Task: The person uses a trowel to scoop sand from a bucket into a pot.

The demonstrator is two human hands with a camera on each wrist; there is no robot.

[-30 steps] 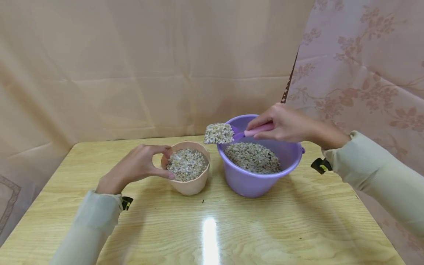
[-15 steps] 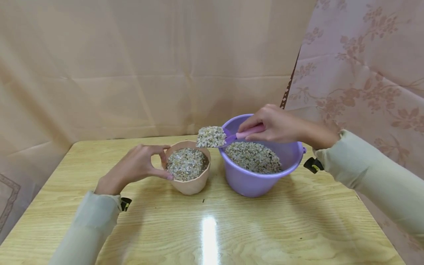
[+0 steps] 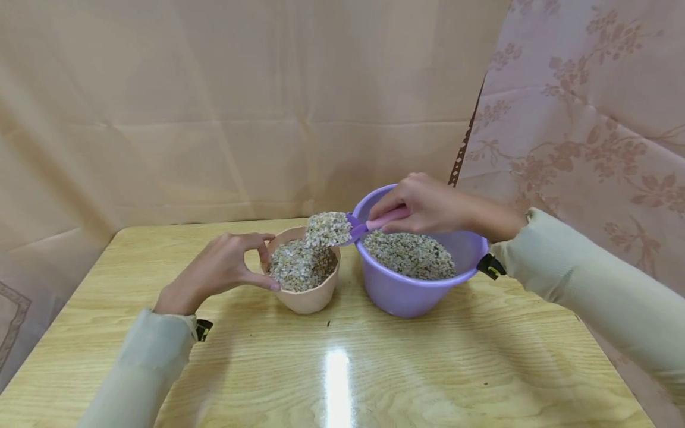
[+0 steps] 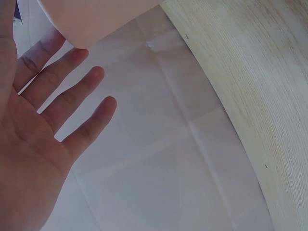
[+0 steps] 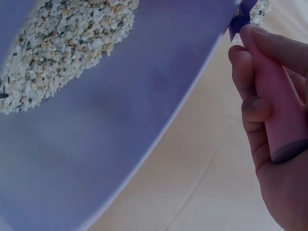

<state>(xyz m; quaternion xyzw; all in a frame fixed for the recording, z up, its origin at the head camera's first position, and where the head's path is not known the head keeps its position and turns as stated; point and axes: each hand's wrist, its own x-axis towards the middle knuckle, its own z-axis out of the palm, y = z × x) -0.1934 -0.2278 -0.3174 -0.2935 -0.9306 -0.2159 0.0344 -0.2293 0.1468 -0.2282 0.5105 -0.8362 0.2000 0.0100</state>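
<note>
My right hand (image 3: 423, 205) grips the pink handle (image 5: 279, 91) of a purple toy-like trowel (image 3: 360, 229). Its blade carries a heap of pale gravel (image 3: 327, 229) and hangs over the right side of a peach flowerpot (image 3: 307, 302). Gravel (image 3: 294, 267) fills much of that pot. At the pot's left, my left hand (image 3: 222, 267) holds the rim between thumb and forefinger; in the left wrist view the other fingers (image 4: 77, 103) are spread, some reaching its wall. Beneath my right hand stands a purple bucket (image 3: 401, 294) with more gravel (image 3: 409, 255) inside.
Both containers stand on a wood-grain table (image 3: 257, 368), close side by side. A beige curtain (image 3: 214, 119) hangs behind the table's far edge, and a floral cloth (image 3: 588, 148) hangs at the right. A small dark speck (image 3: 329, 324) lies in front of the pot.
My right hand has moved left and slightly down, bringing the loaded trowel from the bucket's rim to over the pot. My left hand stays at the pot's rim.
</note>
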